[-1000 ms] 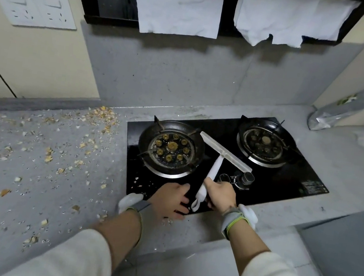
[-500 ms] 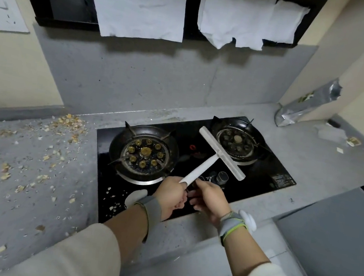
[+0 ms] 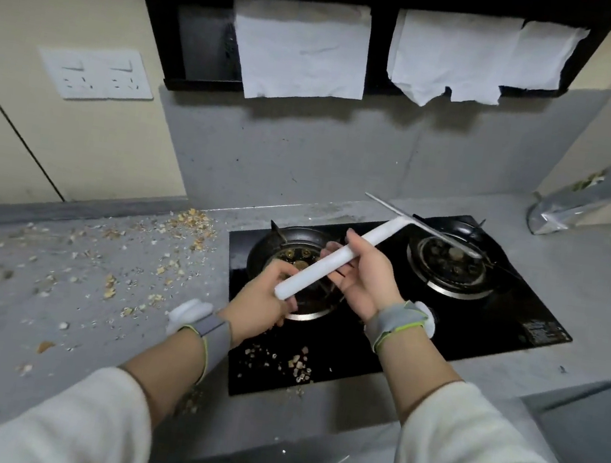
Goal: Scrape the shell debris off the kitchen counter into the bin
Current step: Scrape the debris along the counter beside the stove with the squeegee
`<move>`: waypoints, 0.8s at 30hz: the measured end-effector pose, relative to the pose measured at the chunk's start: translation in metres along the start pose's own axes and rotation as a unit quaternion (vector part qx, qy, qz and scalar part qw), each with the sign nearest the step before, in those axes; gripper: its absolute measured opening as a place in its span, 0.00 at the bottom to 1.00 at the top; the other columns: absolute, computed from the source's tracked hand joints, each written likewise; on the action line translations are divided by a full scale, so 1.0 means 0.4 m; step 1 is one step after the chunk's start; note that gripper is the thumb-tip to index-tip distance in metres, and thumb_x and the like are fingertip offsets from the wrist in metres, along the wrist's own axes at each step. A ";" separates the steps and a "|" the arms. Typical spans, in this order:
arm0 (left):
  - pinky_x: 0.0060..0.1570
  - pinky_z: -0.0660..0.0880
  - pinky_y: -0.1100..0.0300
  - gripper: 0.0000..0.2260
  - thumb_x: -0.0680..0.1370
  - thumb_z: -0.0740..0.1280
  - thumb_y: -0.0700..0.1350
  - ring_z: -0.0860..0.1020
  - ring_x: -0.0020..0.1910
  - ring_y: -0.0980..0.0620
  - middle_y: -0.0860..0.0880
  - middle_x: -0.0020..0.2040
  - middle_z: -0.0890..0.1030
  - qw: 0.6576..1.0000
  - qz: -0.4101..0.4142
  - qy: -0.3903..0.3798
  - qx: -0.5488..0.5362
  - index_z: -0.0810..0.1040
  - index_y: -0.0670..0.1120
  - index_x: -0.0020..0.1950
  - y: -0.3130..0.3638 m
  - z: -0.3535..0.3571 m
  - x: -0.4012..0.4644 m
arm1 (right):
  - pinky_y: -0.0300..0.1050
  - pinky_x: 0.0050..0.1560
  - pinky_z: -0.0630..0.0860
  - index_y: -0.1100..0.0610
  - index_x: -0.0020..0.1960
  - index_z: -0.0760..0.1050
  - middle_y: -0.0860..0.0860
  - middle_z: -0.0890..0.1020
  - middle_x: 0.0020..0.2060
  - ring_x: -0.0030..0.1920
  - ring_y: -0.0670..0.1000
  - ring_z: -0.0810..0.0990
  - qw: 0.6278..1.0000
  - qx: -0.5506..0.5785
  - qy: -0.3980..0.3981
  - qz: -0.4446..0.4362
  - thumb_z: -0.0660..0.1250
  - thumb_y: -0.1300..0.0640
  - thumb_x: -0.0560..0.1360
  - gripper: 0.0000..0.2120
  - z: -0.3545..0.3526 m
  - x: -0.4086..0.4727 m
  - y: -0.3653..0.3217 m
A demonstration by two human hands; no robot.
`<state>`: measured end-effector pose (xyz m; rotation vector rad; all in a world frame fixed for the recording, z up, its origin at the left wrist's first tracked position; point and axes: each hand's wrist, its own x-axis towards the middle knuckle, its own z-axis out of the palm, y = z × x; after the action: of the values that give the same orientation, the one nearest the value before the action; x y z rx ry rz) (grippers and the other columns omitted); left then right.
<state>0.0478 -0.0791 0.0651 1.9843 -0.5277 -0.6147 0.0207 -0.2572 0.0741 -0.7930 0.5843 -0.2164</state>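
Scraper (image 3: 347, 258) now raised above debris-strewn grey counter (image 3: 16, 294)

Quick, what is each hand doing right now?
Left hand: grips the bottom end of the white scraper.
Right hand: fingers curled round the scraper's handle, farther up.

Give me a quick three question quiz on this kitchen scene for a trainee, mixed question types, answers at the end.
1. True or false: the scraper is pressed flat on the counter.
2. Most shell debris lies: A) left of the stove, B) right of it, C) in a bin.
3. Which hands touch the scraper?

Key: 1 false, it is held in the air. 2 A. 3 Both, left hand at the handle end, right hand midway.
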 end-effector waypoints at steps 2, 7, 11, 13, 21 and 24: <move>0.33 0.70 0.61 0.17 0.73 0.67 0.36 0.73 0.33 0.52 0.47 0.43 0.78 0.999 -0.004 -0.021 0.044 0.72 0.50 0.58 -0.007 -0.025 -0.012 | 0.53 0.42 0.83 0.62 0.53 0.71 0.58 0.79 0.37 0.36 0.56 0.82 1.000 0.027 0.011 0.005 0.66 0.57 0.78 0.09 0.015 -0.003 0.019; 0.26 0.67 0.68 0.11 0.75 0.68 0.52 0.71 0.23 0.61 0.53 0.33 0.76 0.992 -0.012 -0.085 0.087 0.77 0.48 0.55 0.005 -0.025 -0.045 | 0.53 0.44 0.81 0.63 0.45 0.70 0.57 0.76 0.34 0.35 0.56 0.79 0.996 0.066 0.057 0.035 0.61 0.60 0.80 0.07 -0.009 -0.058 0.083; 0.27 0.69 0.61 0.13 0.79 0.62 0.52 0.74 0.25 0.53 0.50 0.35 0.80 0.978 -0.049 -0.158 0.124 0.76 0.44 0.53 -0.031 -0.005 -0.072 | 0.54 0.41 0.83 0.65 0.50 0.69 0.58 0.76 0.36 0.38 0.58 0.80 0.992 0.070 0.092 0.049 0.60 0.60 0.81 0.07 -0.059 -0.131 0.149; 0.26 0.70 0.62 0.09 0.80 0.61 0.48 0.77 0.25 0.53 0.48 0.40 0.82 0.965 -0.080 -0.225 0.105 0.73 0.43 0.53 -0.059 0.009 -0.096 | 0.57 0.44 0.83 0.65 0.51 0.69 0.59 0.77 0.36 0.38 0.59 0.81 0.989 0.070 0.120 0.045 0.60 0.61 0.80 0.06 -0.083 -0.173 0.192; 0.23 0.63 0.64 0.11 0.76 0.62 0.43 0.70 0.25 0.52 0.47 0.37 0.78 0.952 -0.112 -0.266 0.098 0.77 0.40 0.55 -0.130 0.080 -0.167 | 0.55 0.35 0.83 0.61 0.53 0.67 0.60 0.77 0.36 0.34 0.59 0.83 0.972 0.053 0.208 0.092 0.60 0.62 0.80 0.03 -0.164 -0.265 0.334; 0.22 0.65 0.65 0.14 0.78 0.61 0.51 0.71 0.25 0.53 0.48 0.37 0.79 0.962 -0.097 -0.226 0.117 0.78 0.43 0.52 -0.165 0.092 -0.178 | 0.55 0.35 0.83 0.61 0.53 0.66 0.60 0.77 0.35 0.36 0.60 0.83 0.973 0.045 0.200 0.104 0.59 0.61 0.80 0.04 -0.168 -0.256 0.351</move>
<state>-0.0229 -0.0320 0.0058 2.1362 -0.7122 -1.1920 -0.1060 -0.1606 -0.0226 -0.5965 1.0253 -0.2080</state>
